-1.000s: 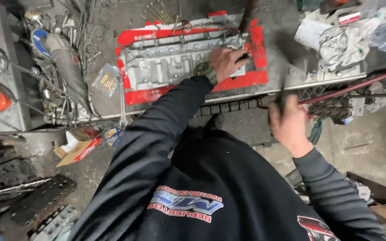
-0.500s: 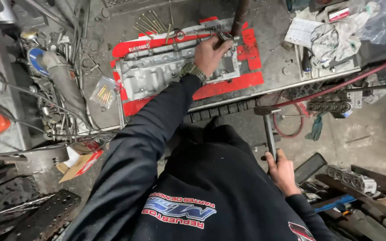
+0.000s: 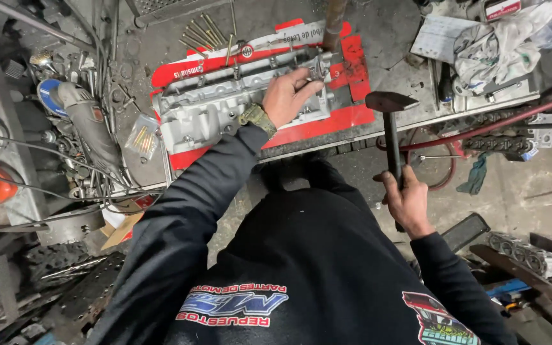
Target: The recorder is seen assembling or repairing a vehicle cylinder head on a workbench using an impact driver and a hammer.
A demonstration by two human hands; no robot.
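A grey aluminium cylinder head (image 3: 218,115) lies on a red sheet (image 3: 349,118) on the workbench. My left hand (image 3: 292,96), with a band at the wrist, rests on the head's right end, fingers pinching a small part there. A rusty rod (image 3: 333,22) stands just beyond those fingers. My right hand (image 3: 407,198) grips the dark handle of a hammer (image 3: 388,102) in front of the bench edge. The hammer points upward, its head level with the bench edge, to the right of the cylinder head and apart from it.
Several long bolts (image 3: 202,29) lie behind the head. An angle grinder (image 3: 87,121) and a bag of small parts (image 3: 138,137) sit at left. Rags (image 3: 487,45), a paper sheet (image 3: 439,35), a red hose (image 3: 487,122) and a chain (image 3: 487,142) are at right.
My right hand has lifted the hammer from below the bench until its head is level with the bench edge. My left hand stays on the head's right end.
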